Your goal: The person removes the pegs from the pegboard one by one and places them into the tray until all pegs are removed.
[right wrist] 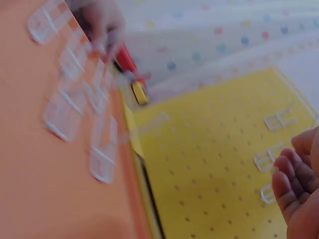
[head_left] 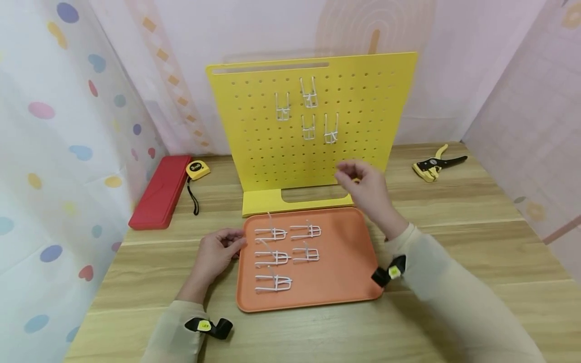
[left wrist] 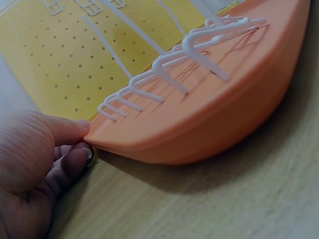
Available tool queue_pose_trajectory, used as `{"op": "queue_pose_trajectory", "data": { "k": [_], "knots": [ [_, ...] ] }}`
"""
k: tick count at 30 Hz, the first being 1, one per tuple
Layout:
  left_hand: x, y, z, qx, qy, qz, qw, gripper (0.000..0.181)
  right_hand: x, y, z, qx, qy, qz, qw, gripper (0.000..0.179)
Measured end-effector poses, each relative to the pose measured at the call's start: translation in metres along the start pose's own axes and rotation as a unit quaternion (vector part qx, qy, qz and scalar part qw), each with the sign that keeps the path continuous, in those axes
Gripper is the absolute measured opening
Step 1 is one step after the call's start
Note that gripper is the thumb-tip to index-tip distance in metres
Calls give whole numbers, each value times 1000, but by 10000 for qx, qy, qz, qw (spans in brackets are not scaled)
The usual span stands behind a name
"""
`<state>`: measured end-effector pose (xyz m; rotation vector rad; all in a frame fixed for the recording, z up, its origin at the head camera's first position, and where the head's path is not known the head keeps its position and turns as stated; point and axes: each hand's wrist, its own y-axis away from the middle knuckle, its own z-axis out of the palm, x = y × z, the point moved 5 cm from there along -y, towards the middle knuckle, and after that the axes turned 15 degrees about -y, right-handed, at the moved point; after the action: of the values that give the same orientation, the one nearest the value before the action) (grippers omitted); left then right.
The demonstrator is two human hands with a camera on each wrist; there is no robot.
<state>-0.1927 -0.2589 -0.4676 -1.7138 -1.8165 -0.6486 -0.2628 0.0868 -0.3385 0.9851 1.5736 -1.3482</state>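
Note:
My left hand (head_left: 217, 254) holds the left rim of an orange tray (head_left: 347, 262), thumb on top and fingers beneath, as the left wrist view shows. On the tray lie several white wire pegboard hooks (head_left: 278, 278) in two columns, towards its left side. Behind it stands a yellow pegboard (head_left: 268, 151), with several more white hooks (head_left: 310, 95) hanging on its upper middle part. In the air before the board's lower right is my right hand (head_left: 365, 189), its fingers loosely bent. Nothing shows between those fingers in the right wrist view.
A red case (head_left: 159, 194) and a yellow tape measure (head_left: 197, 170) with a black strap lie at the back left. At the back right rests a yellow and black wire stripper (head_left: 436, 164). Patterned curtains border the wooden table (head_left: 476, 222) at the left, back and right.

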Motion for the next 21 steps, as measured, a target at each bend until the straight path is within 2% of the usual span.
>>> {"op": "queue_pose_trajectory", "data": {
  "k": [5,9,14,21],
  "knots": [
    [0,0,-1,-2,-31,39,10000,21,5,-42,-10,551,-541,204,9968,29],
    [0,2,0,-9,-47,29,10000,21,11,-62,-7,656,-825,340,9938,31],
    [0,2,1,-25,-77,-36,10000,21,17,-75,0,645,-1325,447,9881,31],
    [1,1,-1,12,-122,1,9999,20,21,-79,6,698,-1741,455,9812,26]
  ]
}}
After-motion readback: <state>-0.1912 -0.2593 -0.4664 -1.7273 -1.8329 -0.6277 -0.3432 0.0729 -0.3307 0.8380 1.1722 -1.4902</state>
